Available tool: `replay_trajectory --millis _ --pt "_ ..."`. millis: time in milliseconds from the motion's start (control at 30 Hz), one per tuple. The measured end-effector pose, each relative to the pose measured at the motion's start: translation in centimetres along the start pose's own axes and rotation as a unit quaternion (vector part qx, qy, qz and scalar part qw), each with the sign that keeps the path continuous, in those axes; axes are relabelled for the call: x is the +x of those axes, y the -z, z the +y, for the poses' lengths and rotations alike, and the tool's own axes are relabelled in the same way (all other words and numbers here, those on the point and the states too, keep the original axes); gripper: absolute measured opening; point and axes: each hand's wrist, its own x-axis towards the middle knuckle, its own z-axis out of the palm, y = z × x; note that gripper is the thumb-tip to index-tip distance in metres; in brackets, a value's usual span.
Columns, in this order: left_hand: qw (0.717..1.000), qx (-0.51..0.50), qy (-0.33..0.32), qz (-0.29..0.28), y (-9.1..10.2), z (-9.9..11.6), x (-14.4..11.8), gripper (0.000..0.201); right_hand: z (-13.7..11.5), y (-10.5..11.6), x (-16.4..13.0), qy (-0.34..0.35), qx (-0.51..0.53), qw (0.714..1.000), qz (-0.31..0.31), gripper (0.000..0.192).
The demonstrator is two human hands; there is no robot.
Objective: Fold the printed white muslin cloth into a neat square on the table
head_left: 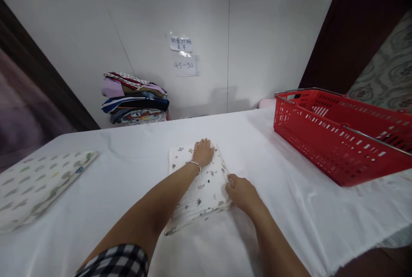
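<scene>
A: Start at the left edge. What lies there?

B: A patterned cloth (35,182) with pale leaf-like prints, spread flat on the white-covered table (128,148). Behind it, against the wall, stands a stack of folded fabrics (135,99) in mixed colours.

A: And on the wall itself?

B: Two small paper notes (183,54), one above the other. The lower one reads "45-50".

A: Now the hands. How is the left one placed?

B: The left arm reaches forward and across, nearly straight, with a checked sleeve at its upper end and a thin bracelet at the wrist. The left hand (202,152) lies palm down on the far end of a folded white muslin cloth (201,189), fingers together and pressed flat. It holds nothing; it only presses.

A: Where is that cloth?

B: In the middle of the table, right in front of the person, folded into a long narrow rectangle with small dark prints.

A: The right hand?

B: The right hand (243,193) rests at the cloth's right edge, near its closer end. The fingers curl toward the edge and touch it. I cannot tell whether they pinch the fabric.

A: Further right?

B: A red plastic basket (337,140) with metal handles sits on the table, well apart from the hands.
</scene>
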Motion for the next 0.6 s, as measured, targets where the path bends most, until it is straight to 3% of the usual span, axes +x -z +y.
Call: replay_trajectory --millis 600 --pt "1.000 0.008 -0.002 0.012 -0.58 0.94 -0.67 0.055 0.06 0.37 -0.61 0.018 -0.044 0.998 -0.041 0.032"
